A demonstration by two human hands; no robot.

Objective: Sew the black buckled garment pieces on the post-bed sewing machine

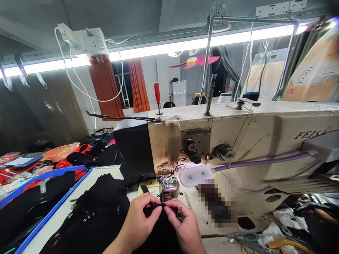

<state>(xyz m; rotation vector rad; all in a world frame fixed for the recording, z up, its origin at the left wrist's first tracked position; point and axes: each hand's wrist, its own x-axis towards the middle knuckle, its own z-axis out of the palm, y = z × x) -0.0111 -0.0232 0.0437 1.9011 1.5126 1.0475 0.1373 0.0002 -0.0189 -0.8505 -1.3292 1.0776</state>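
Both my hands pinch a piece of black fabric [159,229] just in front of the presser foot [167,186] of a cream sewing machine [238,141]. My left hand [140,222] grips the cloth's left side with curled fingers. My right hand [182,225] holds the right side, fingertips meeting those of the left hand, and a small dark metal piece on the cloth shows by its fingers. More black cloth [97,211] with metal studs trails off to the left over the table.
A blue tray [53,208] holding black and red pieces sits at the left, with an orange basket [60,151] behind it. A small white lamp [194,175] hangs near the needle. Scissors and scraps [265,240] lie at the lower right. A red-handled screwdriver [157,97] stands on the machine.
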